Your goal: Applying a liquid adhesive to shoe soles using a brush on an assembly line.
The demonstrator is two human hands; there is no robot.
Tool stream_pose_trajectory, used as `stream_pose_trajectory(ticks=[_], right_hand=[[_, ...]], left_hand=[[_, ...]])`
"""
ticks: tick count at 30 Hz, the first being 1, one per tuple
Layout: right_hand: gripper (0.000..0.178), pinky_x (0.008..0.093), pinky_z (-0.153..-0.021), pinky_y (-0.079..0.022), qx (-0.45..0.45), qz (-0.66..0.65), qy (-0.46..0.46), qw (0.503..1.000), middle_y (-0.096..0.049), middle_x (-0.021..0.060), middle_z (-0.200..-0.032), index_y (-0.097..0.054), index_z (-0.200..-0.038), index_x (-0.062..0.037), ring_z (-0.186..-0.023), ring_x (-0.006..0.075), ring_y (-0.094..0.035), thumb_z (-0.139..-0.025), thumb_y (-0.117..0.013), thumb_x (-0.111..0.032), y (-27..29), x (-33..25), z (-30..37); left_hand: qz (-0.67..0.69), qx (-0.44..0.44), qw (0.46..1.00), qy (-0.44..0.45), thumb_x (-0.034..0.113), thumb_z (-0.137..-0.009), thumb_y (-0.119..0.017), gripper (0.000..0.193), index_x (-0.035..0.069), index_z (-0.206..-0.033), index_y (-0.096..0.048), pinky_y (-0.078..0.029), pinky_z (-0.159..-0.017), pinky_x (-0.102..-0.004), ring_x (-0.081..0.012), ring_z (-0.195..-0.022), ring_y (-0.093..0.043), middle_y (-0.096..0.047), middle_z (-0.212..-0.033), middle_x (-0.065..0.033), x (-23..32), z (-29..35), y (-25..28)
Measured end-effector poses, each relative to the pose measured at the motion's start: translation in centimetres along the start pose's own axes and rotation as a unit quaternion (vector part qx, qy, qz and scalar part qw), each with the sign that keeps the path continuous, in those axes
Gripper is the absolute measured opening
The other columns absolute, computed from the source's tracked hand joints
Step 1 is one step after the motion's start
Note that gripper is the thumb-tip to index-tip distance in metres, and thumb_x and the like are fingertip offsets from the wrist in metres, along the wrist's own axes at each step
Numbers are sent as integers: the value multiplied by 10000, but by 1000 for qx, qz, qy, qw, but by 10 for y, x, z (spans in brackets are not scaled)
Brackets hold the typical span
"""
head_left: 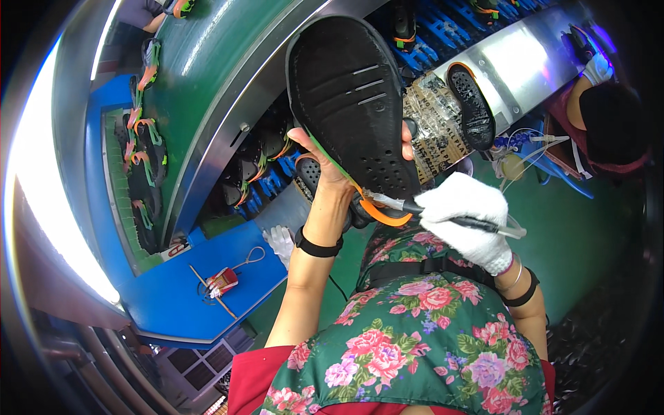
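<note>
My left hand, bare, grips a large black shoe from below, thumb at one side and fingertips showing at the other. Its broad face is turned up, with grooves, small holes near the narrow end and a green edge. An orange strap curves out at that narrow end. In a white glove, my right hand is closed around a brush with a dark handle and a pale tip. A clear tube runs by the handle's rear. The brush tip touches or nearly touches the shoe's narrow end.
Beyond lies a metal ledge with taped cardboard and another black shoe. A green conveyor and a blue table stand left; a red container is on the table. A co-worker is at right.
</note>
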State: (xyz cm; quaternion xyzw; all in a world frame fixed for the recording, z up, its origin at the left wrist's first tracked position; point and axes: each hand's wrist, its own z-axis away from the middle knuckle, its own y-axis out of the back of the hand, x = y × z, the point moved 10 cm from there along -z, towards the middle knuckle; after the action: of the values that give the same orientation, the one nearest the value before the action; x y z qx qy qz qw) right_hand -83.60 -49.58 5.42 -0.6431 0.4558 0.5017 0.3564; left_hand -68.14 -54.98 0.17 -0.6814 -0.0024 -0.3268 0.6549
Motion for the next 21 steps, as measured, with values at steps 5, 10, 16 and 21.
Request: stream_pose_trajectory(ticks=[5,10,16,21], right_hand=[[157,346,-708,-558,-13,4,5,1000,-772,136,-898,-764,-826,-50,-773,245,-720,-703,-831,21,-1,-6,2],[155,347,-704,-556,7,3,-9,1000,-770,138,-889,-767,-828,-47,-773,247,-722,-702,-834,12,7,0,6],[139,351,-697,-550,6,13,-2,1000,-769,129,-886,-765,-821,-44,-774,247,-718,-707,-832,0,7,-1,9],[137,360,-696,-550,3,3,9,1000,-768,127,-884,-763,-817,-47,-761,256,-710,-705,-828,-3,5,-6,9]], left_hand=[[-18,0,1000,17,1056,-510,-500,1384,-4,-1400,-477,-564,-795,-511,-391,-910,-678,-644,-1115,-275,-2,-2,0],[-43,-7,999,27,1055,-517,-494,1381,23,-1433,-454,-571,-803,-514,-386,-922,-682,-642,-1113,-278,-5,-5,-2],[-29,12,999,22,1062,-524,-464,1384,18,-1434,-450,-589,-757,-493,-373,-901,-694,-647,-1101,-286,-6,-10,-8],[-71,23,997,7,1075,-539,-398,1401,-4,-1432,-445,-594,-738,-474,-364,-877,-700,-654,-1072,-287,0,-12,0]])
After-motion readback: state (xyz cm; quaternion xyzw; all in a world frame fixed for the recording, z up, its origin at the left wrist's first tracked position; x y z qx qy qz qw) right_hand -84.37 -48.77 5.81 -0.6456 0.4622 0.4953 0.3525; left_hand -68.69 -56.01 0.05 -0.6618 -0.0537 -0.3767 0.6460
